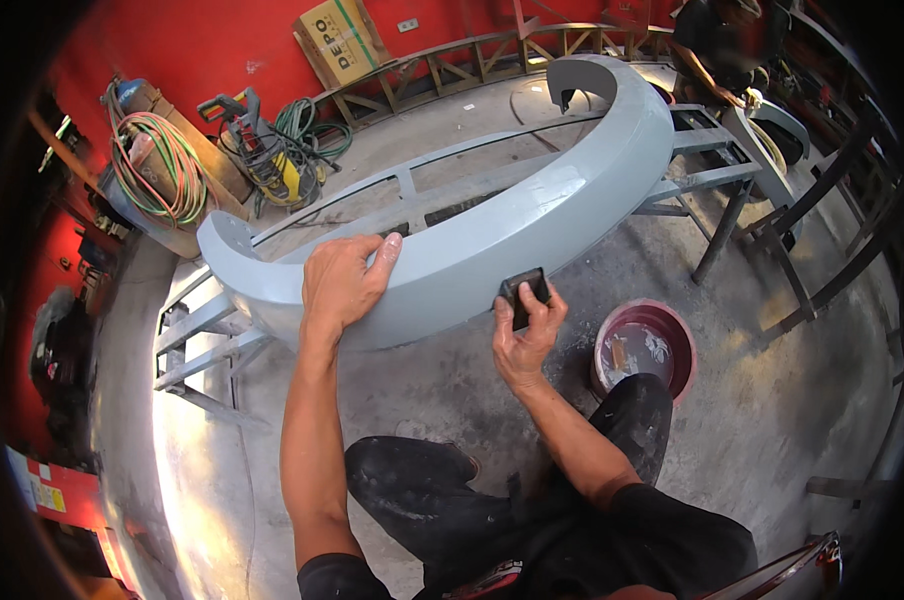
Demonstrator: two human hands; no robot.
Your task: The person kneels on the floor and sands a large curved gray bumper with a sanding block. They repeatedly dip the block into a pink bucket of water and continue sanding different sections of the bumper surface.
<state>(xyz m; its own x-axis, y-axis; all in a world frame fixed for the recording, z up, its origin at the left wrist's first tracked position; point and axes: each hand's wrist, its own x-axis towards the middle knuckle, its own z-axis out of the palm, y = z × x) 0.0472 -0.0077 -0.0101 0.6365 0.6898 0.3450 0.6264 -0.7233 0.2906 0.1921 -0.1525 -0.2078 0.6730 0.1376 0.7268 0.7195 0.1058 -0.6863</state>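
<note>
We see one grey car bumper, curved and primed, lying across one grey metal stand above the concrete floor. Two bare hands work on it. The left hand lies flat and open on the bumper's upper edge, fingers spread and clamped on nothing. The right hand is closed around one dark sanding block, which it presses against the bumper's lower front face. The two hands sit near each other along the middle of the curve, the left higher than the right.

We count one reddish round basin holding cloudy water, standing on the floor just beside the right forearm and the person's knee, clear of the bumper. At the back left, against the red wall, we count one coil of green and orange hose, one yellow and black machine with a second, dark green hose coil behind it, and one tilted cardboard box. At the upper right, one other person stands beside further metal framework; their hands are too small to read.
</note>
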